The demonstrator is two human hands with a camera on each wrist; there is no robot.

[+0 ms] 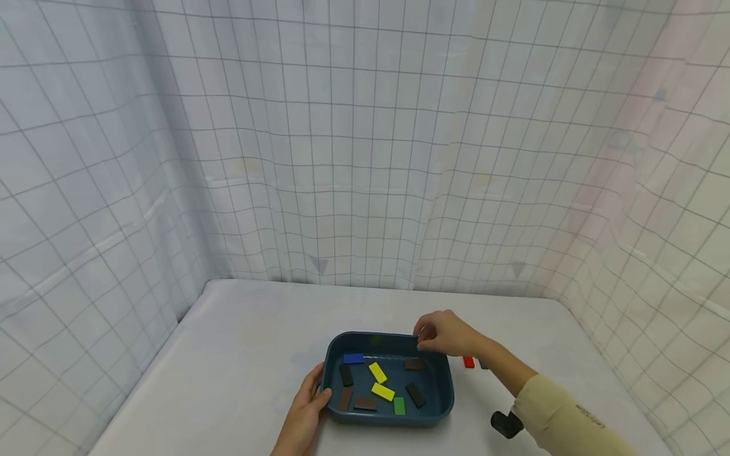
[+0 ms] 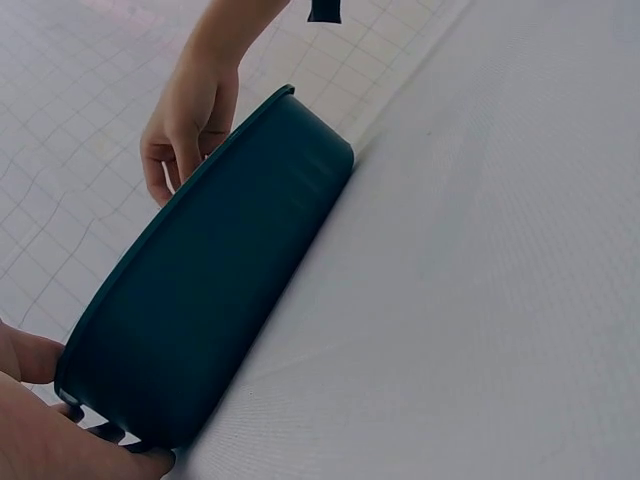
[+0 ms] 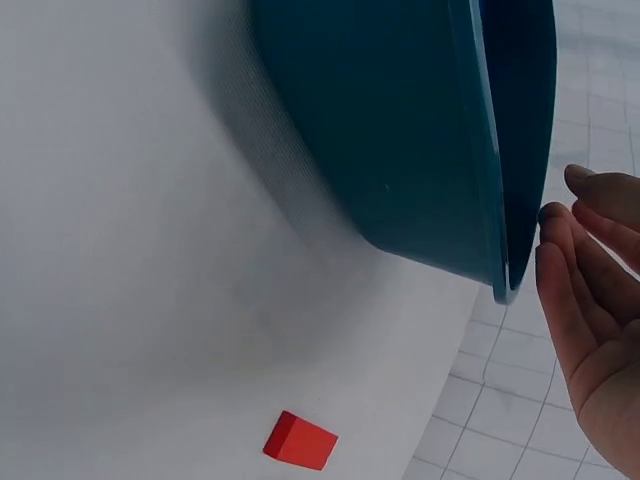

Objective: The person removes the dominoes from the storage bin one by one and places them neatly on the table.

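A dark teal plastic tub [image 1: 393, 418] stands on the white surface, with several small rectangular blocks lying scattered in it: a blue block [image 1: 353, 358], two yellow ones, a green block [image 1: 399, 406], and several brown and black ones. My left hand [image 1: 303, 408] grips the tub's left wall, thumb at the rim and fingers around the outside. Over the back right rim hovers my right hand [image 1: 447, 334], fingers loosely bent. In the right wrist view the thumb and fingertips [image 3: 555, 280] are apart, with nothing visible between them.
Right of the tub lie a red block [image 1: 468, 361] and a dark block [image 1: 485, 364], the latter partly hidden by my right wrist. A black object [image 1: 506, 424] is beside the right sleeve. White gridded curtains [image 1: 365, 158] enclose the back and sides of the table.
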